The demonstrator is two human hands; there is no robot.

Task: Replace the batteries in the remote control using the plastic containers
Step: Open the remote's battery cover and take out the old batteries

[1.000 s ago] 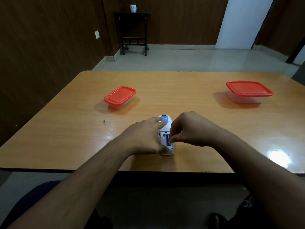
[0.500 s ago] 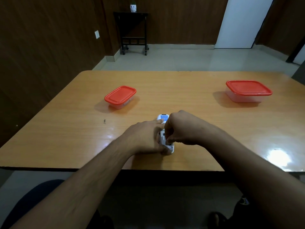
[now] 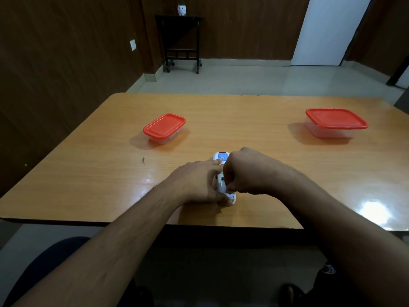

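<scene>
White remote control (image 3: pixel 222 157) on desk (image 3: pixel 110 173): left hand (image 3: pixel 197 185) grips it; right hand (image 3: pixel 245 173) fingers curled at battery compartment, contents hidden.

Both bare forearms entered from the lower corners and met at frame centre. Left hand (image 3: pixel 194 185) lay knuckles up, index finger extended toward the upper right, thumb curled under at the near end. Right hand (image 3: pixel 245 173) was fisted, fingertips (image 3: pixel 229 189) curled downward, touching the left.
</scene>
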